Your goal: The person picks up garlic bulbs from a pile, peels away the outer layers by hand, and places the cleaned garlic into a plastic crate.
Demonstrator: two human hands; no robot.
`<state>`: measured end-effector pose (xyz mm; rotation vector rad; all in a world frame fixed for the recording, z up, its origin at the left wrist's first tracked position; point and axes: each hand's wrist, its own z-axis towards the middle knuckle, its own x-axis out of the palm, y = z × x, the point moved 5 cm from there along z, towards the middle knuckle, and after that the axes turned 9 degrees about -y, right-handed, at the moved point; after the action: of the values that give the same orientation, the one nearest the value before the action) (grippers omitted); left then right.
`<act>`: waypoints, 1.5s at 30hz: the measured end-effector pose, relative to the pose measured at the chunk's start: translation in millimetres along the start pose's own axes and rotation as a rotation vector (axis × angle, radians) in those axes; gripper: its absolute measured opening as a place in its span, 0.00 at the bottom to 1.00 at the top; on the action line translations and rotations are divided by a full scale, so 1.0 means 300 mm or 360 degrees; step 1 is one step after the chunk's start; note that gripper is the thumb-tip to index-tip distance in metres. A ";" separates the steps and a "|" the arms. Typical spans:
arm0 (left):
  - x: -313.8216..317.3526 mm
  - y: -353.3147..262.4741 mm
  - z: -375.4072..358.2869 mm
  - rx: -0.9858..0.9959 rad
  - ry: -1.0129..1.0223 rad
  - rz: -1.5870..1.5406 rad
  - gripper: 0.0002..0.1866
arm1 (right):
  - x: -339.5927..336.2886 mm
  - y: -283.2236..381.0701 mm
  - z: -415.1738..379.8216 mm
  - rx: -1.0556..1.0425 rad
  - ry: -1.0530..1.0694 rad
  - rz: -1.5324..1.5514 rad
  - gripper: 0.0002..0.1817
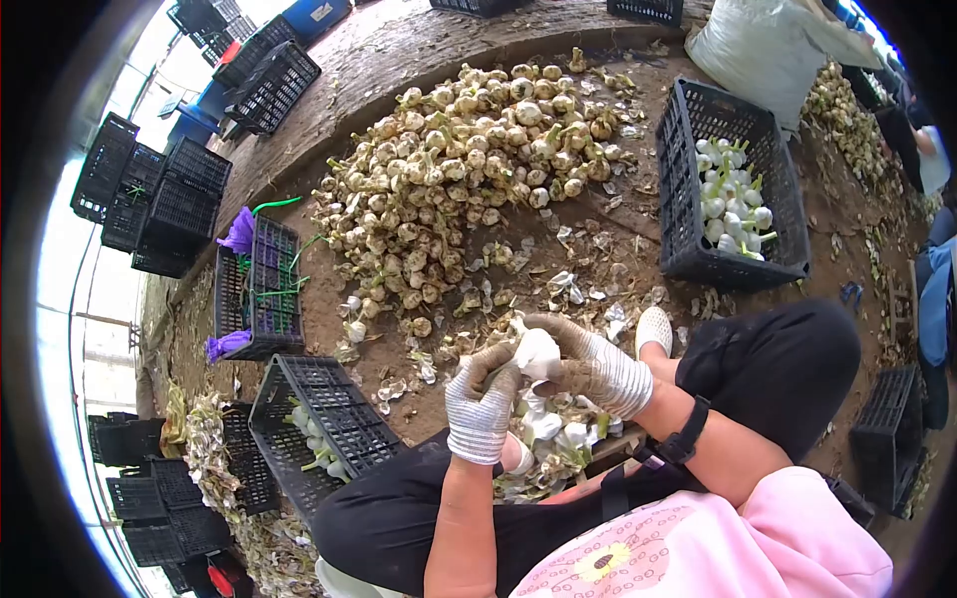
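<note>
A white, partly peeled garlic bulb (537, 355) is held between my two gloved hands, above my lap. My left hand (482, 391) pinches the bulb's left side with thumb and fingers. From the right, my right hand (594, 367) closes its fingers around the other side. Both gloves are white with dirty brown palms. Below the hands lie peeled skins and pale garlic pieces (558, 439) between my legs. Ahead of me a large heap of unpeeled garlic bulbs (469, 169) covers the ground.
A black crate (688, 254) at the right holds clean white garlic bulbs. Another crate (344, 424) with garlic tilts by my left knee. A crate with purple and green netting (231, 299) stands further left. A white sack (763, 60) is at the back right. Other people sit at the right edge.
</note>
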<state>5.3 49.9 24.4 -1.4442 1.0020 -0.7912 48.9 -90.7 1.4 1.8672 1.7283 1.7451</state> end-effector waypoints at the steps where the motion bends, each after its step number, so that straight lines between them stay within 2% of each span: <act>1: 0.006 -0.022 0.001 0.0269 0.0006 0.0229 0.12 | -0.007 -0.001 0.001 -0.0016 -0.0010 -0.0042 0.36; 3: 0.041 -0.115 -0.014 0.0736 -0.0048 0.0544 0.09 | -0.018 0.000 0.001 -0.0061 -0.0072 -0.0131 0.36; 6: 0.044 -0.120 -0.020 0.1070 -0.0089 0.0878 0.08 | -0.016 -0.017 0.000 -0.0054 -0.0059 -0.0030 0.35; 7: 0.040 -0.113 -0.020 0.0996 -0.0107 0.0892 0.07 | -0.019 -0.022 0.000 -0.0075 -0.0066 -0.0105 0.33; 10: 0.072 -0.147 -0.040 0.1393 -0.0115 0.1189 0.04 | -0.019 -0.020 -0.006 -0.0077 -0.0197 -0.0075 0.31; 11: 0.073 -0.125 -0.032 0.1334 -0.0121 0.1149 0.05 | -0.015 -0.017 -0.011 -0.0025 -0.0198 -0.0052 0.30; 14: 0.122 -0.139 -0.075 0.1577 -0.0012 0.1249 0.05 | -0.058 -0.032 0.010 -0.0033 -0.0470 -0.0056 0.29; 15: 0.167 -0.108 -0.121 0.1568 0.0212 0.1295 0.05 | -0.087 -0.007 0.023 -0.0011 -0.0534 0.0080 0.28; 16: 0.211 -0.075 -0.168 0.1544 0.0439 0.1331 0.05 | -0.097 0.017 0.037 -0.0165 -0.0458 0.0248 0.27; 18: 0.232 -0.041 -0.185 0.1495 0.0709 0.1442 0.07 | -0.101 0.070 0.013 -0.0102 -0.0229 0.0334 0.30; 20: 0.213 -0.075 -0.163 0.1377 0.0653 0.1236 0.08 | -0.134 0.062 0.017 -0.0201 -0.0197 0.0499 0.35; 22: 0.186 -0.059 -0.128 0.1255 0.0619 0.1022 0.09 | -0.146 0.109 -0.003 -0.0217 -0.0223 0.0540 0.33; 23: 0.176 -0.051 -0.115 0.1196 0.0546 0.1071 0.09 | -0.182 0.132 0.012 -0.0311 -0.0132 0.0507 0.33; 24: 0.163 -0.032 -0.108 0.1004 0.0625 0.1126 0.12 | -0.210 0.182 0.016 -0.0600 -0.0225 0.0299 0.32; 26: 0.168 -0.029 -0.097 0.0868 0.0631 0.1192 0.17 | -0.181 0.391 -0.038 -0.0826 -0.0057 0.0842 0.29; 28: 0.167 0.027 -0.099 0.0713 0.0820 0.1370 0.23 | -0.284 0.376 -0.073 -0.0893 -0.0259 0.1283 0.27; 29: 0.173 0.072 -0.092 0.0692 0.0930 0.1340 0.21 | -0.289 0.343 -0.058 -0.0897 -0.0226 0.1205 0.25; 30: 0.167 0.126 -0.089 0.0693 0.0974 0.1414 0.18 | -0.288 0.282 -0.034 -0.0763 -0.0308 0.0993 0.22; 32: 0.146 0.229 -0.060 0.0490 0.1020 0.1520 0.16 | -0.295 0.104 0.008 -0.0202 -0.0668 0.0584 0.17; 34: 0.099 0.209 -0.002 0.0481 0.0673 0.1306 0.16 | -0.226 0.020 0.057 0.0413 -0.1024 0.0252 0.15; 35: 0.067 0.225 0.049 0.0669 0.0512 0.1207 0.19 | -0.215 -0.016 0.082 0.0387 -0.0805 0.0310 0.15; 36: 0.043 0.200 0.110 0.0587 0.0435 0.1262 0.21 | -0.205 -0.050 0.104 0.0355 -0.0592 0.0372 0.15; 37: 0.007 0.225 0.186 0.0407 0.0309 0.1255 0.24 | -0.143 -0.011 0.096 0.0313 -0.0512 0.0297 0.16; 38: -0.028 0.265 0.270 0.0232 0.0183 0.1237 0.26 | -0.154 -0.060 0.127 0.0230 -0.0367 0.0275 0.17; 40: -0.056 0.267 0.449 0.0365 -0.0040 0.1391 0.29 | -0.137 -0.065 0.144 0.0206 -0.0168 0.0091 0.22; 42: -0.028 0.242 0.630 0.0381 -0.0153 0.1611 0.30 | -0.154 -0.093 0.173 0.0301 -0.0219 0.0035 0.22; 43: 0.004 0.228 0.724 0.0427 -0.0177 0.1747 0.32 | -0.165 -0.112 0.186 0.0395 -0.0354 0.0067 0.17; 44: 0.044 0.216 0.811 0.0474 -0.0184 0.1878 0.33 | -0.197 -0.144 0.199 0.0419 -0.0380 -0.0143 0.16; 45: 0.091 0.202 0.901 0.0667 -0.0207 0.2125 0.33 | -0.217 -0.153 0.215 0.0407 -0.0340 -0.0351 0.15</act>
<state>251.8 138.1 -70.4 -0.2536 1.3030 0.1024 82.8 -81.2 -95.0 1.7886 2.0554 1.2488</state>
